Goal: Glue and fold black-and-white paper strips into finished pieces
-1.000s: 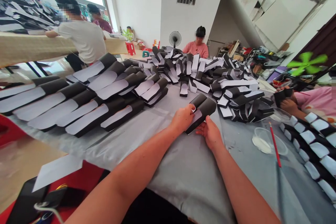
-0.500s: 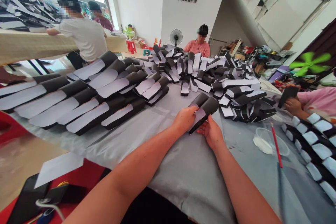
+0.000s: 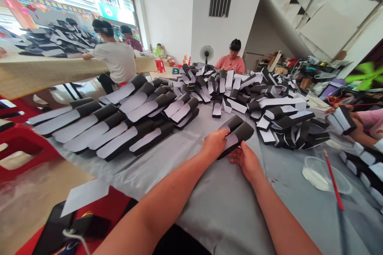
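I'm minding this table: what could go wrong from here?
The thin red stick lies across the round clear plastic dish; a bump might spill the white substance onto the grey cloth.

The stacked black-and-white folded papers at left sit near the cloth's edge and could slide off.

The left hand might crease the black-and-white paper pieces it grips.

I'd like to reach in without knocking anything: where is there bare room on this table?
Bare cloth lies between the left rows and the left forearm, and between the right forearm and the bowl. A smaller patch separates the left rows from the held pieces. Crowded: the heap beyond, and the right side, with bowl, brush and right rows.
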